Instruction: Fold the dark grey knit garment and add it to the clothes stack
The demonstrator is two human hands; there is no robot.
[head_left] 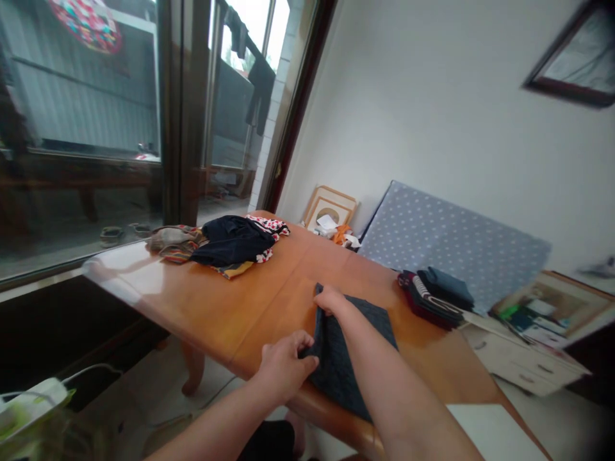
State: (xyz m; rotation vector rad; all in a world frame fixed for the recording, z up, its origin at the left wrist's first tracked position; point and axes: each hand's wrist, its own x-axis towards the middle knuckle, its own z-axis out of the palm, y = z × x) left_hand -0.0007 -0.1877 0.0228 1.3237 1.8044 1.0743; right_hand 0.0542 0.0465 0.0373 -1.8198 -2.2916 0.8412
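A dark blue-grey garment (pixel 343 365) lies folded flat at the near edge of the wooden table; its exact kind does not show. My left hand (pixel 287 363) pinches its near left edge between thumb and fingers. Farther up that same edge, my right hand (pixel 330 300) grips the far left corner, with the forearm crossing above the cloth. Between the two hands the left edge is lifted slightly. The right forearm covers part of the garment's middle.
The wooden table (pixel 269 301) holds a loose pile of clothes (pixel 235 240) at the far left. A stack of folded clothes (pixel 435 298) sits at its right edge. A white sheet-like item (pixel 494 429) lies near right. A dotted grey panel (pixel 456 237) leans on the wall.
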